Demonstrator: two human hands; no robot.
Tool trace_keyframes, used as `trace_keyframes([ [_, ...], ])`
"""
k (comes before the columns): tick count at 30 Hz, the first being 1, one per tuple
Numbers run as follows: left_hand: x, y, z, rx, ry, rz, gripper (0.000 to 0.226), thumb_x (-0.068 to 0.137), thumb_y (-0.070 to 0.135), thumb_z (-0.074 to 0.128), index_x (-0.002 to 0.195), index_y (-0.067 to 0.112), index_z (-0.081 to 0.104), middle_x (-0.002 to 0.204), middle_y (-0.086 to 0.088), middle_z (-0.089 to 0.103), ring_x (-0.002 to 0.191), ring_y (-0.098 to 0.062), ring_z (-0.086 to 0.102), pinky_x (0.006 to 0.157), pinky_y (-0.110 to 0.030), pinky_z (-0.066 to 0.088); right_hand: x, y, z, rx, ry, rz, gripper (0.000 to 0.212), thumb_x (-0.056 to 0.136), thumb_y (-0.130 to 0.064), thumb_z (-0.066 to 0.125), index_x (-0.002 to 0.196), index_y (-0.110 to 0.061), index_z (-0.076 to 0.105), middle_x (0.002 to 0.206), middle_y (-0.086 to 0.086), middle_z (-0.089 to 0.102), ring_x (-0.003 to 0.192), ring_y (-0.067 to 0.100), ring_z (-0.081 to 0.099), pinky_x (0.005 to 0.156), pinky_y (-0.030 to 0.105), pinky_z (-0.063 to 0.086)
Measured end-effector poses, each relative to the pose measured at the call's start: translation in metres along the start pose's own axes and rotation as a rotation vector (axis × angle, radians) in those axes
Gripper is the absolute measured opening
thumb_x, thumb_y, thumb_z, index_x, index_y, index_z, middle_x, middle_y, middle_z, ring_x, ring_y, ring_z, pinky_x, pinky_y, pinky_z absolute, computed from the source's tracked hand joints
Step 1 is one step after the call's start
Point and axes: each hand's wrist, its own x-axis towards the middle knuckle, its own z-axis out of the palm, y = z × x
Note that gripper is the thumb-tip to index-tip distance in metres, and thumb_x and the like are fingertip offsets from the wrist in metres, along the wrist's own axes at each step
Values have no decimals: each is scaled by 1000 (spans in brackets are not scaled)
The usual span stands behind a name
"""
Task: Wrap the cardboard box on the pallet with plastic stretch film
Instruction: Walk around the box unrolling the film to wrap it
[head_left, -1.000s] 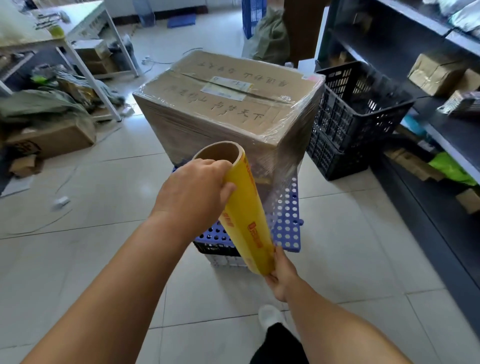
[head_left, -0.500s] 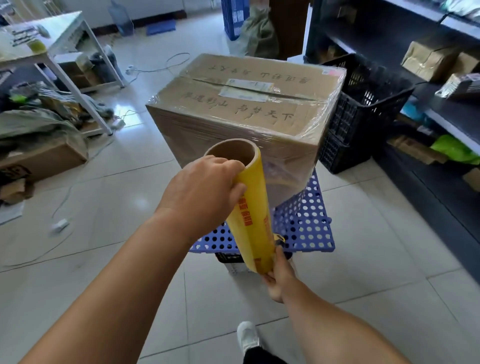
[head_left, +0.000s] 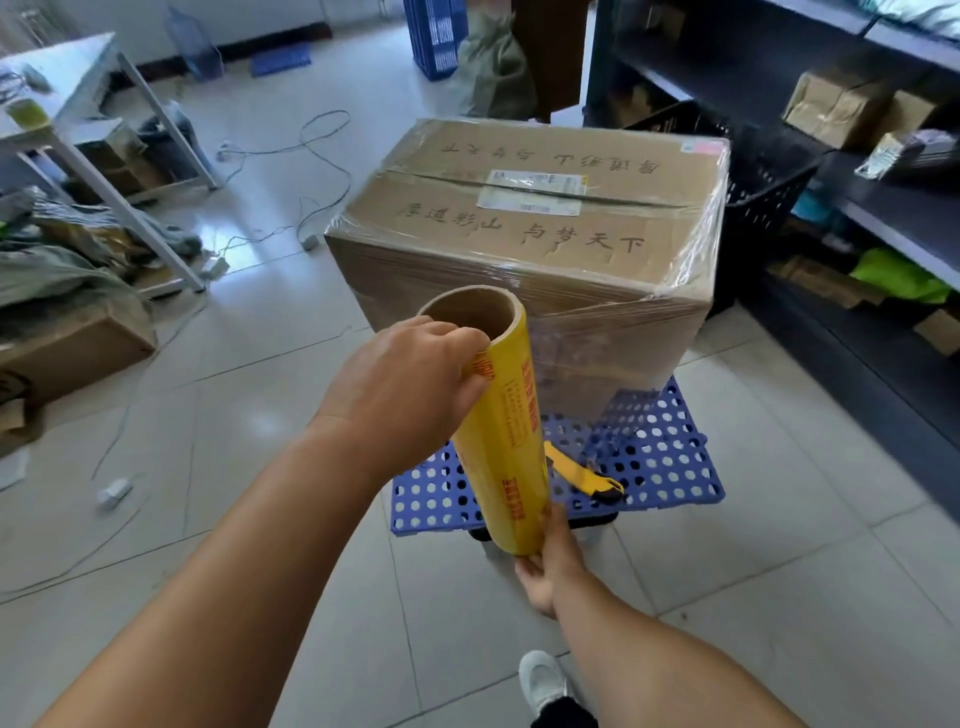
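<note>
Our position: in the last second we have walked around the box, from facing one corner of it to standing nearly square to one long side.
Cardboard box (head_left: 524, 228): sits upper centre of the frame on the blue pallet (head_left: 670, 473), its sides already glossy with film, wrinkled bands showing at the right-hand corner.
Stretch film roll (head_left: 506, 431): yellow, held tilted at centre frame, open cardboard core uppermost; a clear sheet runs from it toward the box's near face.
Left hand (head_left: 402, 384): closed over the roll's upper end, fingers curled around the yellow wrap and the thumb at the core's rim.
Right hand (head_left: 550, 569): cups the lower end from beneath, fingers clamped on the base of the roll.
Newly in view: a yellow utility knife (head_left: 584, 470) lying on the pallet's near edge, just right of the roll; earlier frames hid that part of the pallet.
What the change means: we judge another part of a turn has been laid, and the wrap keeps building rather than finishing.
Progress: upper and middle bands look covered; how well the bottom edge is tied to the pallet we cannot tell.
Risk: loose cables (head_left: 311, 171) on the floor at upper left lie near our walking path.
</note>
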Motion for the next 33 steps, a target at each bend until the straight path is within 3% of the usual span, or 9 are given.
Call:
trace_keyframes([
  [10,24,-50,6,-85,5,225,27,93,32,49,114,20,61,106,1,67,99,-14,57,74,-23,39,15,24,43,205,43,-57,70,92,-56,46,146,-13,34,149,13,40,136,28,41,113,35,33],
  [15,37,-82,7,-134,8,346,30,93,32,51,119,21,59,109,1,67,105,-17,57,81,-34,50,26,42,80,280,79,-116,70,91,-60,43,143,-12,37,145,14,43,133,26,42,112,33,32],
  [23,56,-144,16,-110,99,484,27,86,23,63,111,13,65,97,-4,72,95,-25,64,69,-29,42,54,60,151,386,80,-101,73,92,-64,34,142,-10,39,145,13,42,133,23,43,114,31,32],
  [27,55,-169,24,-91,110,499,26,82,24,59,103,12,68,91,-5,73,86,-26,67,67,-34,53,68,68,171,409,108,-80,80,91,-68,28,145,-8,35,147,14,41,135,24,42,116,32,29],
  [33,55,-188,31,-83,92,545,29,82,28,56,104,13,67,90,-4,73,84,-25,67,69,-33,54,78,73,187,487,143,-54,76,91,-66,34,139,-7,43,146,15,42,132,26,45,109,28,37],
])
